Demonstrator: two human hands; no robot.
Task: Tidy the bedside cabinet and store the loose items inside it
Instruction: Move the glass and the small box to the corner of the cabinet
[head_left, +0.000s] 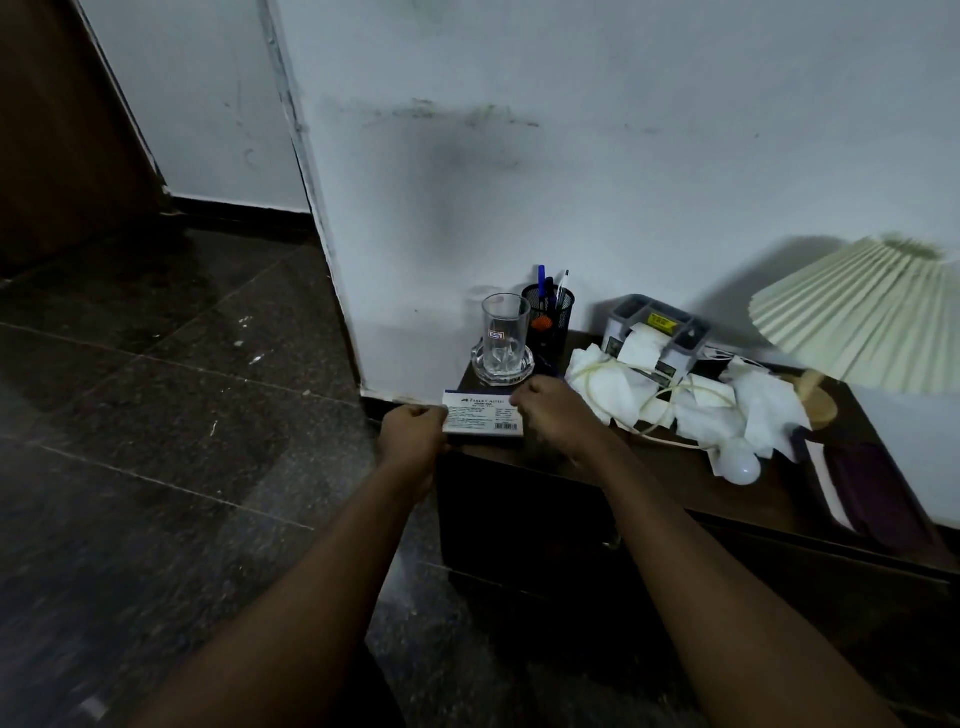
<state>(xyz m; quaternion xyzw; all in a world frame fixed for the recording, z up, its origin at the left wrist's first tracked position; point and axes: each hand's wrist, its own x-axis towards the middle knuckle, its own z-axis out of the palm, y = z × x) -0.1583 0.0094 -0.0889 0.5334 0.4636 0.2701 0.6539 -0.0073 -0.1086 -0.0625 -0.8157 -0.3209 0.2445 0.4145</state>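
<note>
A dark wooden bedside cabinet (597, 525) stands against the white wall. At its front left corner lies a flat white and blue box (480, 418) with a barcode. My left hand (413, 431) grips the box's left end. My right hand (553, 410) holds its right end with curled fingers. Behind the box a clear glass (505, 332) stands in a glass dish (501, 366). A black mesh pen holder (550, 314) with pens is beside it. Crumpled white tissues (691, 395), a pale cord (654, 431) and a white bulb (737, 462) litter the top.
A grey tissue organiser (657, 332) sits at the back. A pleated cream lamp shade (872, 322) leans at the right over its wooden base (815, 397). A dark purple item (872, 493) lies at the right end. Dark stone floor (156, 441) spreads to the left.
</note>
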